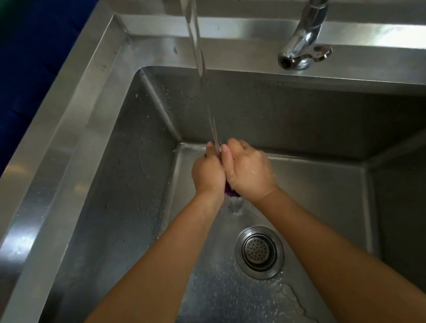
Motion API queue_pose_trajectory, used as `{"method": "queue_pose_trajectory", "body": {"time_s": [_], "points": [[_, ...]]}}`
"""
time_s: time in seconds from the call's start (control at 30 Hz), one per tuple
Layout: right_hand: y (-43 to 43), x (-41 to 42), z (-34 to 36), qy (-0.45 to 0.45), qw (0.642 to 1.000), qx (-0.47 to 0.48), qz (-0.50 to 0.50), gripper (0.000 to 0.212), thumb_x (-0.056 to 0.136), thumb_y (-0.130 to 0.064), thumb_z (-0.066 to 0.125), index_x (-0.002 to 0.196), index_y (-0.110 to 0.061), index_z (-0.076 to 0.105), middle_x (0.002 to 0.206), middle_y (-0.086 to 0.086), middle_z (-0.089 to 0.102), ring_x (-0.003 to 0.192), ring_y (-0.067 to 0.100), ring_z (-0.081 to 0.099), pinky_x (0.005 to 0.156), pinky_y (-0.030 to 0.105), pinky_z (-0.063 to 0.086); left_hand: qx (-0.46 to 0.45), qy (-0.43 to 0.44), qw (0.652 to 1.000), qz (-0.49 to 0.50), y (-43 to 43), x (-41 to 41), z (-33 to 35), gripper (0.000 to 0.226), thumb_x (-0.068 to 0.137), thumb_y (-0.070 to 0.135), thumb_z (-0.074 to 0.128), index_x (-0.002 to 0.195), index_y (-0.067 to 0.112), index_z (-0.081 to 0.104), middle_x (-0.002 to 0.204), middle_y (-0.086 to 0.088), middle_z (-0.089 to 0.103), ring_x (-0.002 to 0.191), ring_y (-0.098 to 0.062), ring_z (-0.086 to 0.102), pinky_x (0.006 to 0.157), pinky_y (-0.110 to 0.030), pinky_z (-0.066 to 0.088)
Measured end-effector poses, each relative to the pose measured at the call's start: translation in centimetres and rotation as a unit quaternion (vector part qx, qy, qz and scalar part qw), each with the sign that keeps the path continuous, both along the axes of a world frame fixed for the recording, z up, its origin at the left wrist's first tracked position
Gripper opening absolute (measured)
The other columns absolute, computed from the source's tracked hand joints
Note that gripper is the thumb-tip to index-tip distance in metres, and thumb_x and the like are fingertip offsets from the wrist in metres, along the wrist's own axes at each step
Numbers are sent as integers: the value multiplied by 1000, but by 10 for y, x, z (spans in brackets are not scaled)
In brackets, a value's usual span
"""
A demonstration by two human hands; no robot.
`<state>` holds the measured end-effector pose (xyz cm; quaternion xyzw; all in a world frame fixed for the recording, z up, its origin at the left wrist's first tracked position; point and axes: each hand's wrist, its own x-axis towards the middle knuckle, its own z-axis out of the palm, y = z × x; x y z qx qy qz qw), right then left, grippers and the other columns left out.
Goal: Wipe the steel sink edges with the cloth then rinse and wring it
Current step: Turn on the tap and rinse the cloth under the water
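The cloth (231, 192), dark purple, is bunched between my palms low in the basin. Only a small tuft of it shows, poking out on the 6 o'clock side between my wrists. My left grip (208, 173) and right grip (249, 170) are pressed together, with the fingers curled in and clamped on the cloth from either side. The water stream (199, 57) drops from 12 o'clock and lands on the seam where my fingertips meet. Water spills from under the cloth onto the basin floor. The drain strainer (259, 252) lies near my hands at 6 o'clock, between my forearms. The steel sink (49, 165) surrounds everything, its wide rim running along 9 o'clock and across 12 o'clock, and droplets speckle its left wall. A chrome tap (305, 46) hangs over the back rim at about 1 o'clock. Beyond the rim at 10 o'clock is a dark blue surface (2, 91).
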<state>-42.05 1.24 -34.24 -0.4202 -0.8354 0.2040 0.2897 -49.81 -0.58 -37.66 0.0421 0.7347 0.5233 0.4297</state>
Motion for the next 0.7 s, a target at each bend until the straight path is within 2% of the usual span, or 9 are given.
{"method": "queue_pose_trajectory", "body": {"time_s": [0.07, 0.17, 0.27, 0.33, 0.4, 0.47, 0.57, 0.63, 0.7], "points": [[2, 2, -3, -11, 1000, -27, -2, 41, 92, -31, 30, 77, -3, 55, 71, 20, 63, 57, 39, 61, 49, 37, 45, -11, 19, 999, -25, 2, 1, 1, 63, 91, 52, 40, 44, 17, 61, 53, -5, 58, 68, -33, 62, 60, -38, 48], [9, 10, -7, -31, 988, -150, -19, 35, 97, -39, 33, 97, -11, 55, 97, 15, 66, 88, 36, 62, 68, 37, 42, -52, 20, 995, -84, 3, -1, 4, 50, 94, 53, 36, 76, 17, 64, 73, -9, 65, 72, -32, 65, 48, -28, 46], [14, 24, -2, -1, 961, -272, -48, 42, 95, -48, 36, 123, -22, 50, 117, 7, 65, 108, 29, 60, 89, 38, 47, -43, -122, 986, -103, 1, -6, 2, 44, 92, 56, 39, 97, 21, 64, 91, -6, 70, 76, -22, 67, 55, -31, 52], [14, 30, 6, 46, 961, -265, -62, 52, 89, -56, 36, 124, -21, 53, 121, 4, 64, 114, 26, 56, 96, 40, 46, -32, -190, 976, -97, -1, -7, 0, 51, 88, 61, 41, 109, 21, 64, 100, -6, 71, 82, -22, 68, 60, -34, 54], [14, 37, 24, 105, 957, -257, -80, 48, 90, -52, 40, 117, -18, 59, 112, -3, 66, 111, 19, 57, 96, 30, 46, -9, -200, 972, -119, -2, -6, -5, 59, 83, 66, 45, 119, 23, 61, 112, -8, 69, 93, -23, 68, 69, -40, 57], [14, 41, 45, 178, 942, -260, -113, 33, 95, -41, 42, 106, -17, 62, 93, -15, 63, 97, 9, 58, 83, 11, 43, 12, -195, 973, -122, -2, -4, -5, 59, 80, 66, 50, 121, 24, 61, 116, -8, 69, 102, -25, 66, 83, -46, 55], [19, 46, 78, 271, 913, -247, -181, 31, 94, -47, 35, 83, -28, 57, 80, -12, 63, 81, 9, 61, 78, 23, 48, 23, -199, 974, -108, -1, -3, -4, 57, 80, 63, 53, 120, 24, 62, 116, -6, 69, 106, -24, 65, 83, -39, 54], [25, 46, 94, 285, 905, -237, -208, 33, 94, -52, 31, 81, -31, 54, 82, -8, 66, 80, 13, 63, 78, 35, 51, 35, -212, 971, -101, -1, -2, -2, 54, 83, 60, 52, 121, 23, 62, 118, -6, 68, 107, -23, 64, 80, -34, 52], [32, 44, 104, 272, 906, -238, -219, 35, 94, -52, 31, 86, -27, 54, 80, -5, 66, 77, 16, 64, 77, 39, 53, 51, -234, 967, -90, -2, -3, -2, 51, 86, 57, 51, 122, 21, 62, 119, -7, 67, 108, -24, 63, 87, -37, 51]]}}
